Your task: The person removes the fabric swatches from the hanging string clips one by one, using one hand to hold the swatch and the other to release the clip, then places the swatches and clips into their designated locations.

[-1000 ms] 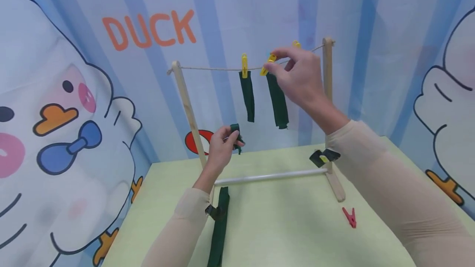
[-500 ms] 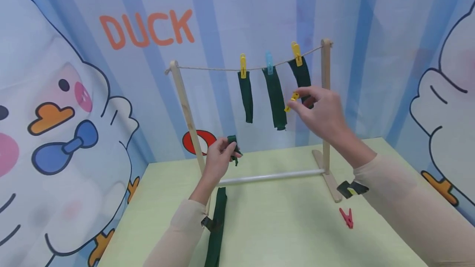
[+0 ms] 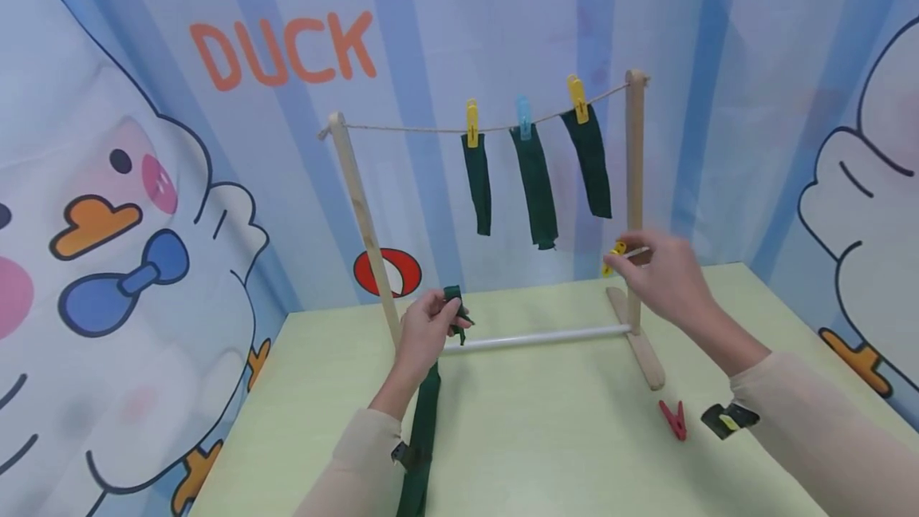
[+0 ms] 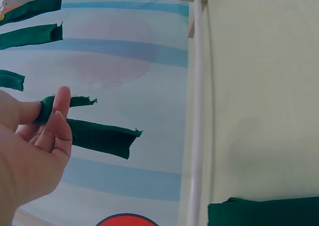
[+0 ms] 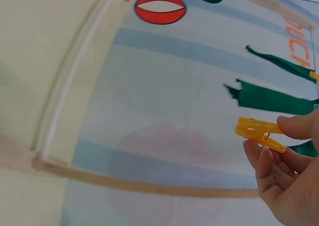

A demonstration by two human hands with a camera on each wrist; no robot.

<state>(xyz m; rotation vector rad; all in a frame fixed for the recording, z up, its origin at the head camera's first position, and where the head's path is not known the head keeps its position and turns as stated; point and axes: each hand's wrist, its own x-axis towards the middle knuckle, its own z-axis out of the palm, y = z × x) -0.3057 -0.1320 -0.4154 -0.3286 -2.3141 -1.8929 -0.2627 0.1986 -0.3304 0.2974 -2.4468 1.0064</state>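
At right, fingers (image 3: 641, 238) pinch a yellow clip (image 5: 264, 127) slanting nose down; at left, cloth (image 4: 99, 139).

Blue-striped curtain (image 3: 467, 14) across top; orange lettering (image 3: 346, 46) upper left, reading DUCK; large printed duck (image 3: 165, 397) (blue bow tie (image 3: 96, 305)) at left; pale desk (image 3: 546, 429) below.

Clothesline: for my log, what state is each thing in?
Clothesline: strung up
Left hand: pinching green strip
Right hand: holding yellow clothespin
Left hanging strip: pegged up
Middle hanging strip: pegged up
Right hanging strip: pegged up
Red clothespin: unclipped, on table
Long strip: on table
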